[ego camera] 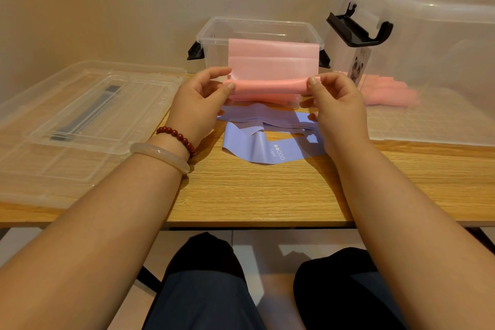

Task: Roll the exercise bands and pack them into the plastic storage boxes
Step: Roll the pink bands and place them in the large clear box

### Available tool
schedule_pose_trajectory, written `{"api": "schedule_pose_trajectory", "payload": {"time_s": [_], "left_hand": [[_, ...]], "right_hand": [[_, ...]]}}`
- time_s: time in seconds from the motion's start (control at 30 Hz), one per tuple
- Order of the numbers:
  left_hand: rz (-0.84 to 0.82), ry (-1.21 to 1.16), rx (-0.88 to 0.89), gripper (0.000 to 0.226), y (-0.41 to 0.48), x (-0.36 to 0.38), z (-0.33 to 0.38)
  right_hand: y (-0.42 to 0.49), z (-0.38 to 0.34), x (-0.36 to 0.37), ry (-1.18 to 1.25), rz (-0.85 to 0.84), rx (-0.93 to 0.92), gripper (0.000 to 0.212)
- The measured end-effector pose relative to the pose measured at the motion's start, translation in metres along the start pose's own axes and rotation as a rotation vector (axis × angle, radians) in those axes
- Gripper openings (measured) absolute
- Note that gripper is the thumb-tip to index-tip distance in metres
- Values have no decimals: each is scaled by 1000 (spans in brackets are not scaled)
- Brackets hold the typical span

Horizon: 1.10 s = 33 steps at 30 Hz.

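In the head view, at frame centre, the left hand (199, 100) and right hand (337, 104) each pinch an end of the pink band (270, 86). It is partly rolled, and its tail hangs over the clear box (214, 32). Below, the purple band (267, 147) lies unrolled, so I judge much remains.

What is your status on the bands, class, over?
Left hand and right hand pinch pink band, part rolled, tail up the clear box front. Purple band loose on table beneath hands, unrolled.
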<state>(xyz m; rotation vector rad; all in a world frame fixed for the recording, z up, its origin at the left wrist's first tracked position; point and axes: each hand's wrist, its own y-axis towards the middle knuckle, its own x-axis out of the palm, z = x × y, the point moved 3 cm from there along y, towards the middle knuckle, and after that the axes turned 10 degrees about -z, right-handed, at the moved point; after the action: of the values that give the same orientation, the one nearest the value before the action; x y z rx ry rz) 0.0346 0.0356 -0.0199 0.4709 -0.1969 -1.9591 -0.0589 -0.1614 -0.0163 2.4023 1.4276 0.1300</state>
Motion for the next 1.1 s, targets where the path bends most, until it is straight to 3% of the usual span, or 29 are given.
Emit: {"api": "schedule_pose_trajectory", "payload": {"time_s": [0.3, 0.4, 0.57, 0.83, 1.1], "left_hand": [[14, 7, -22, 12, 0, 1, -1], [-5, -17, -31, 12, 0, 0, -1], [-45, 33, -2, 20, -1, 0, 0], [3, 30, -19, 10, -2, 1, 1], [1, 7, -1, 13, -1, 0, 2]], "right_hand": [[1, -2, 1, 61, -22, -34, 8], [1, -2, 1, 53, -34, -20, 18], [0, 0, 1, -11, -13, -22, 4], [-2, -2, 1, 29, -7, 8, 8], [-2, -2, 0, -10, -39, -18, 16]]}}
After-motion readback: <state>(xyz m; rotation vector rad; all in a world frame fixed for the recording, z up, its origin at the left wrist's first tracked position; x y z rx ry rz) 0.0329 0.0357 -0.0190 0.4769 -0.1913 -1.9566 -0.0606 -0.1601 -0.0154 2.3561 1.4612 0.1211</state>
